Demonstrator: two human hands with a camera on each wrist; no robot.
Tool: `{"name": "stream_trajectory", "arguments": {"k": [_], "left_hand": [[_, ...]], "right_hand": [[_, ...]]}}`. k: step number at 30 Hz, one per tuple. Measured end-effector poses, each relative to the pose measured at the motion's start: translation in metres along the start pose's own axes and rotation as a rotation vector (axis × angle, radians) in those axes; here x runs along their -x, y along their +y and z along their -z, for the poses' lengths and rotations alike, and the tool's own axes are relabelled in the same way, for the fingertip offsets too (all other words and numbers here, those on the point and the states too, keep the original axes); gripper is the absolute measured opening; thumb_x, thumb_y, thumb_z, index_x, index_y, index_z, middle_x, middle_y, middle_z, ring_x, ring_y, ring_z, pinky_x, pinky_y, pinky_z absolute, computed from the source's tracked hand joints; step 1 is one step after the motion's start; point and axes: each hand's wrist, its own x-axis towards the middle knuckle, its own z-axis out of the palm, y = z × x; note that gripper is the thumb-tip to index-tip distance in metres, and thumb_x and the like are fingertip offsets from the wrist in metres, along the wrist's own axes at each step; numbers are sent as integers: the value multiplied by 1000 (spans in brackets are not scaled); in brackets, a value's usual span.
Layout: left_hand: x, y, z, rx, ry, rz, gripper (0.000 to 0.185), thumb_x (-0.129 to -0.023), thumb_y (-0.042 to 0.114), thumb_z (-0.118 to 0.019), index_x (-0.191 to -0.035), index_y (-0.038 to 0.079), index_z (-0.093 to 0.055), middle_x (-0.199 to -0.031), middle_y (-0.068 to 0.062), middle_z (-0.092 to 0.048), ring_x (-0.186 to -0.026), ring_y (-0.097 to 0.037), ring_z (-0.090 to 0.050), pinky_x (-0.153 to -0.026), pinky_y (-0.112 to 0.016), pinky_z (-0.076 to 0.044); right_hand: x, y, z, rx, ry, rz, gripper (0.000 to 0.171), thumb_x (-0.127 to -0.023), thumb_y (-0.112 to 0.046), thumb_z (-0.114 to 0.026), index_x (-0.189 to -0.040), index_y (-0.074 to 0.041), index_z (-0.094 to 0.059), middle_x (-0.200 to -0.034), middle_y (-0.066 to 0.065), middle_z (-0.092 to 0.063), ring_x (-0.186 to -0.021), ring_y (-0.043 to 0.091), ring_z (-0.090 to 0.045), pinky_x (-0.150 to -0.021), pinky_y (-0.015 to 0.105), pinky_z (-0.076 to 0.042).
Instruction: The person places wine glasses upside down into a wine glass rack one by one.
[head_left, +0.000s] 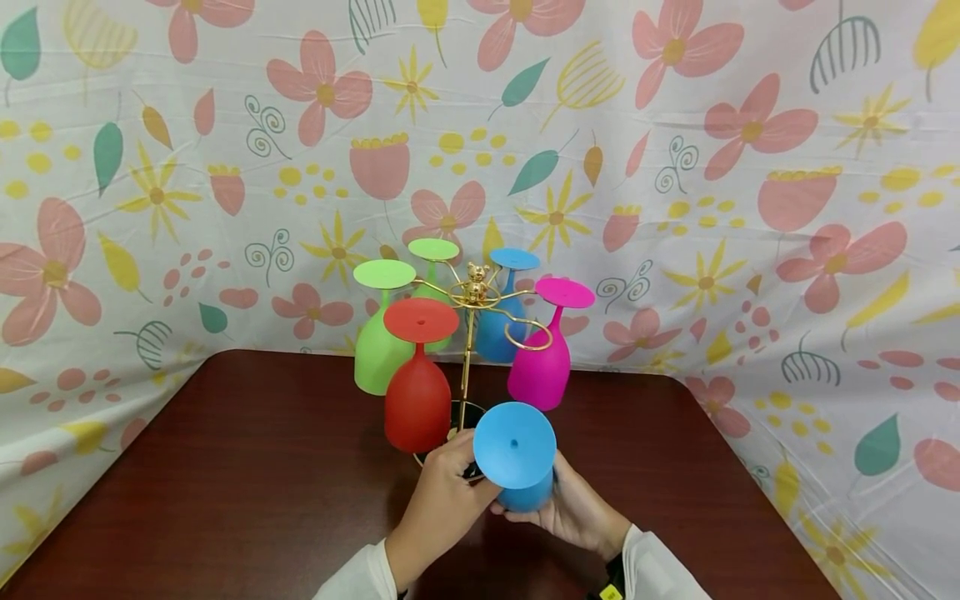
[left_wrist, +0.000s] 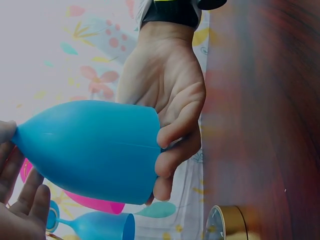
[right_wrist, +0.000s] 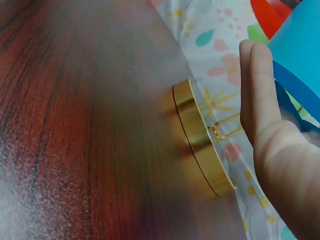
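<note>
Fingers [left_wrist: 175, 135] of the right hand [head_left: 577, 508] curled round the blue goblet's [head_left: 517, 458] bowl; the left hand [head_left: 442, 500] pinched its stem, inverted, near the table's [head_left: 225, 467] front edge, beside the gold rack [head_left: 472, 333].

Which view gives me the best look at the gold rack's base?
The right wrist view: the gold base shows large and edge-on on the wooden table. The head view hides most of it behind the hands and blue goblet. The left wrist view catches only a blurred corner.
</note>
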Motion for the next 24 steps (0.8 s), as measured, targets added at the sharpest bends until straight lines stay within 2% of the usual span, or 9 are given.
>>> {"name": "stream_trajectory", "arguments": {"k": [3,6,10,13,19,21,24], "left_hand": [[0,1,1,36,4,40,33,-90,25,-73,-123,24,-68,-114,12,-65,-107,-12,-60,-88,-34,-53],[-1,3,3,76,19,56,34,-90,24,-73,-124,25,-67,-114,12,-65,-105,-13,-60,-87,-33,-53],[-4,7,9,112,35,55,36,-90,23,-73,-125,25,-65,-116,11,-64,-108,-13,-61,-88,-33,-53],[-7,10,13,144,44,29,37,-91,20,-72,-127,20,-64,-118,8,-65,-110,-15,-61,-88,-34,-53],[-13,14,23,148,77,-3,39,-91,17,-71,-129,18,-61,-121,7,-64,-114,-16,-60,-88,-36,-53],[-15,16,26,132,87,-9,38,-91,16,-71,-128,19,-62,-120,8,-65,-112,-16,-60,-87,-36,-54],[-18,18,28,139,103,-17,35,-91,13,-71,-125,18,-63,-116,6,-66,-107,-18,-61,-84,-40,-55]], "right_hand": [[1,-2,-5,73,82,-4,73,-101,-62,-20,-154,-13,-12,-141,17,-45,-123,38,-53,-103,48,-40],[2,-7,-10,137,129,-9,77,-102,-61,-18,-155,-6,-8,-145,19,-41,-127,36,-50,-104,48,-39],[8,-19,-17,262,161,-4,79,-103,-59,-17,-151,4,-23,-142,19,-48,-128,31,-50,-104,44,-41],[14,-31,-28,449,262,21,77,-103,-58,-25,-146,4,-35,-135,19,-54,-122,31,-55,-99,45,-45],[20,-52,-49,847,498,101,68,-103,-56,-32,-139,-2,-50,-127,14,-61,-111,27,-62,-92,43,-51],[22,-56,-56,945,562,160,58,-104,-50,-34,-139,-8,-52,-127,10,-61,-108,24,-64,-91,41,-52],[25,-61,-66,1062,602,288,44,-106,-39,-38,-144,-19,-46,-139,4,-53,-113,19,-61,-91,39,-51]]}}
